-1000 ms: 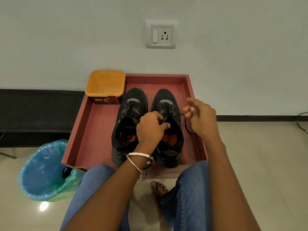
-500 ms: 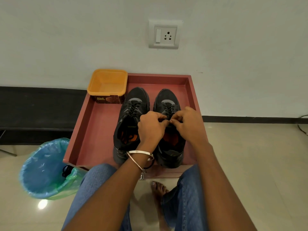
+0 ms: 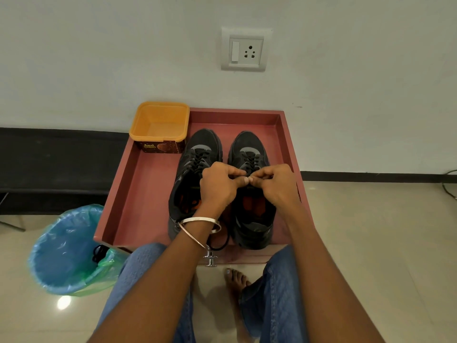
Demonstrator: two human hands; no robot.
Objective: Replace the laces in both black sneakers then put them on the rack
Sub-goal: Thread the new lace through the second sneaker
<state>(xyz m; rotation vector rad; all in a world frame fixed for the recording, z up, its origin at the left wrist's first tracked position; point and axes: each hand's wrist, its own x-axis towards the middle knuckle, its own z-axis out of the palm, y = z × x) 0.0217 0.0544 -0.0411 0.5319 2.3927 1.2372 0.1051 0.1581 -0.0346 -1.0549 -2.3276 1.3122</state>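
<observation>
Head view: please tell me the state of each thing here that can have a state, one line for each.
left sneaker: laced, upright in the tray, untouched
right sneaker: laced at the front, both hands working at its lace
left hand: pinching the lace
right hand: pinching the lace
orange tub: lid off, nothing inside
red tray: holds both sneakers and the tub
bin: lined with a bag, open

Two black sneakers [image 3: 197, 174] [image 3: 249, 154] stand in one red tray [image 3: 138, 194], with one orange tub [image 3: 160, 125] at its ten o'clock corner. One lined bin [image 3: 66, 253] sits at eight o'clock, one wall socket [image 3: 244, 49] at twelve.
</observation>
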